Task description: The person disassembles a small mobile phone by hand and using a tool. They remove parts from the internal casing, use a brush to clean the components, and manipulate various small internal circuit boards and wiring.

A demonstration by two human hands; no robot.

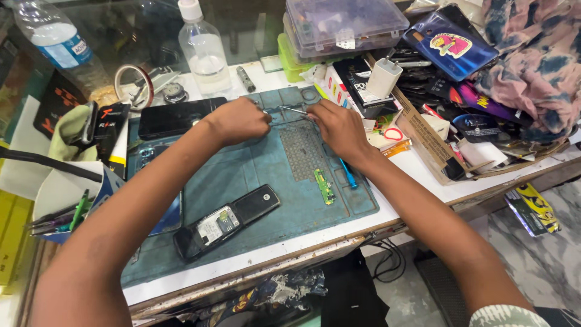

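At upper centre of the frame, both hands pinch metal tweezers (292, 110), left hand (239, 119) and right hand (339, 126) braced on the blue repair mat (254, 169) for steadiness, opened phone (227, 221) below.

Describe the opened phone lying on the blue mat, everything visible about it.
The phone is a slim black handset lying flat and slanted on the blue work mat, near its front edge. Its back cover is off at one end, baring a pale labelled inside with metal parts; the other end is still glossy black with a small round mark. Neither the left hand nor the right hand touches it; both work at the mat's far side. A small green circuit board lies apart to its right.
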